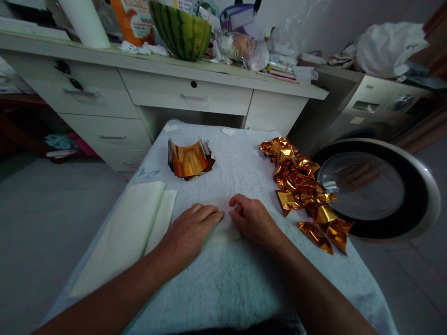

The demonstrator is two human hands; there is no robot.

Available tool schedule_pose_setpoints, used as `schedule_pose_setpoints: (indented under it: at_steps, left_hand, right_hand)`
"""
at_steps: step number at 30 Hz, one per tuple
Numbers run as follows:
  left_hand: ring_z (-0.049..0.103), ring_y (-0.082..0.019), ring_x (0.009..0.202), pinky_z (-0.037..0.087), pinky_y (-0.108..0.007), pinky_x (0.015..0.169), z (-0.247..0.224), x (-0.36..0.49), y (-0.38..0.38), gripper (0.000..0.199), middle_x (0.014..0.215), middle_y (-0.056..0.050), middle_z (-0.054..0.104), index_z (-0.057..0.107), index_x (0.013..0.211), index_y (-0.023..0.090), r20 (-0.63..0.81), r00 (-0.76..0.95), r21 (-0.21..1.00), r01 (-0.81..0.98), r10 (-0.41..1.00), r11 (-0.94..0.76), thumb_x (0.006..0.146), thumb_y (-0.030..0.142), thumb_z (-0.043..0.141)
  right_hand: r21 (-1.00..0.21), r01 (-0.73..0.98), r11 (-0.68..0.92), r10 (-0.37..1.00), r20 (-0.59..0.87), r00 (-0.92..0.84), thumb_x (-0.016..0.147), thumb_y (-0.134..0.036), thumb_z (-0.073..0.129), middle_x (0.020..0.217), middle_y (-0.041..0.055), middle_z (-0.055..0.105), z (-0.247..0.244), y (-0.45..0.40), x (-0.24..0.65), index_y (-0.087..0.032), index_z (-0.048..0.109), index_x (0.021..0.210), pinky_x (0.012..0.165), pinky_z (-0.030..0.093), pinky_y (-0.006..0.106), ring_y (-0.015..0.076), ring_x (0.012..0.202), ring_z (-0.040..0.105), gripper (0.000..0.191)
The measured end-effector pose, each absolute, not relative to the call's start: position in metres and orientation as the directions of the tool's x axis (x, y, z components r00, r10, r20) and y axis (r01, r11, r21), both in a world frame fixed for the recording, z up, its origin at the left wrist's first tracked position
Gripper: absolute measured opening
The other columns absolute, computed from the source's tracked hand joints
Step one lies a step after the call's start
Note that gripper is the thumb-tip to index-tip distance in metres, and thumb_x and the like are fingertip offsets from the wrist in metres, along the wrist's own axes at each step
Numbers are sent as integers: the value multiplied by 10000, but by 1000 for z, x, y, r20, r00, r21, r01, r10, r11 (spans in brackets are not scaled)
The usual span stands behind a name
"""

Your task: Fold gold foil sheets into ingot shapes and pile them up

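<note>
My left hand lies flat on a small sheet of thin white paper, fingers stretched out together toward its middle. At the sheet's right side is my right hand, its fingers curled and the thumb close to the index finger, gripping the paper's edge as far as I can see. Beyond my hands stands a curved stack of gold foil sheets. A pile of folded gold foil pieces runs down the right side. Larger pale paper sheets lie to the left, partly under my left forearm.
A patterned pale cloth covers the table. Behind it is a white desk with drawers, bearing a cut watermelon, a paper roll and plastic bags. A washing machine with its round door open stands close on the right.
</note>
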State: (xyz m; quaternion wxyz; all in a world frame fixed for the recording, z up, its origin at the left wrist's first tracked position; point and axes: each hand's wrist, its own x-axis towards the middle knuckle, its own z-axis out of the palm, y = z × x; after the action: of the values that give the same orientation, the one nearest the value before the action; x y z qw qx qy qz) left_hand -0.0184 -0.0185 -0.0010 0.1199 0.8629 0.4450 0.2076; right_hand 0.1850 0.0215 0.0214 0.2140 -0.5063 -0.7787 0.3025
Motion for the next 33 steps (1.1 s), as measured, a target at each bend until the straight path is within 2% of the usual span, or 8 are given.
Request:
schedule_pose_setpoints:
  at_steps: [3,7,11,15,21,25,29,33]
  left_hand:
    - [551,-239,1035,489,-399,880,2,-17,-19,448,1171,-50,628,592,1268,285,191,512,386,745,838,-544,897,81,444]
    - [535,-238,1040,481,-408,892,5,-17,-20,447,1178,-59,598,594,1272,289,177,502,417,741,846,-527,890,108,450]
    - [517,-233,1042,470,-414,909,6,-17,-21,458,1168,-53,585,591,1261,293,198,495,438,727,846,-529,864,96,475]
    - [510,-241,1005,474,-419,878,9,-15,-21,417,1065,-63,589,619,1221,257,155,491,444,740,857,-505,865,99,470]
    - [498,-263,987,456,-453,881,14,-12,-19,371,1039,-85,585,627,1211,186,79,516,449,746,853,-492,889,112,457]
    - [516,-247,1003,447,-433,901,20,-15,-19,302,1060,-71,609,623,1204,200,89,521,508,709,849,-489,958,230,451]
    - [552,-249,1019,462,-416,898,27,-19,-21,365,1079,-77,636,620,1196,184,113,538,551,666,836,-503,953,430,503]
    - [601,-247,1016,480,-402,895,29,-21,-21,318,1064,-72,683,637,1147,177,138,475,560,687,869,-464,921,383,549]
  right_hand:
    - [-779,577,245,895,-47,-444,796,-85,503,602,-72,553,28,23,195,-213,547,927,517,300,217,93,517,468,188]
    - [-825,493,275,800,-88,-593,748,-29,472,738,-52,579,37,22,206,-214,516,942,561,356,202,94,619,505,272]
    - [-788,513,341,760,-90,-643,703,1,503,752,-46,545,42,20,207,-206,521,934,607,367,222,101,643,476,311]
    - [-723,552,415,724,-104,-682,674,32,546,819,-24,526,44,22,207,-199,582,938,664,384,236,115,710,489,353]
    - [-755,472,456,608,-124,-784,786,-37,624,873,-9,536,44,26,213,-193,658,840,728,405,233,110,776,533,169]
    - [-808,441,391,662,-87,-745,816,-67,632,830,-18,543,43,25,211,-183,658,808,705,409,224,99,745,539,120]
    - [-834,460,306,798,-39,-602,843,-128,625,803,-22,525,37,25,207,-179,635,785,660,406,228,94,690,517,77]
    - [-805,513,297,865,-1,-502,851,-173,642,779,-16,521,31,28,202,-175,626,757,678,402,252,109,700,507,95]
